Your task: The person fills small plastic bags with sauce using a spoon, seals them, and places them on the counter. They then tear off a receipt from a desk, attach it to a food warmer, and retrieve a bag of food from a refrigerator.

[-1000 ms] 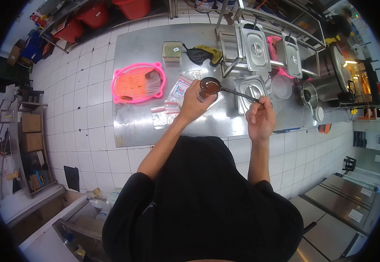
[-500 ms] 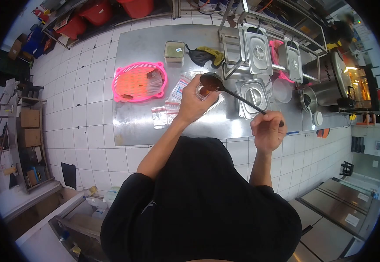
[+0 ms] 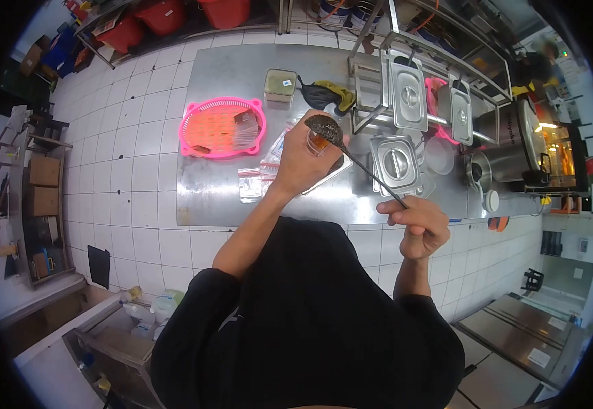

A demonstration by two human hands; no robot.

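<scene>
My left hand is closed round a small clear plastic cup with reddish-brown sauce in it. Directly over the cup's mouth is the bowl of a black ladle, tipped, with dark sauce clinging to it. Its long handle slants down to my right hand, whose fingers pinch the end. Beneath my left hand, a metal tray is partly covered. Zip bags with red strips lie left of that hand.
On the steel table, a pink basket holds orange packets at the left. A square tub and a black-and-yellow cloth lie farther back. Lidded steel pans stand on the right, under a metal rack.
The ladle's bowl has tipped further over the cup, and less sauce shows in it. My right hand has turned and shifted slightly down and right; my left hand still holds the cup.
</scene>
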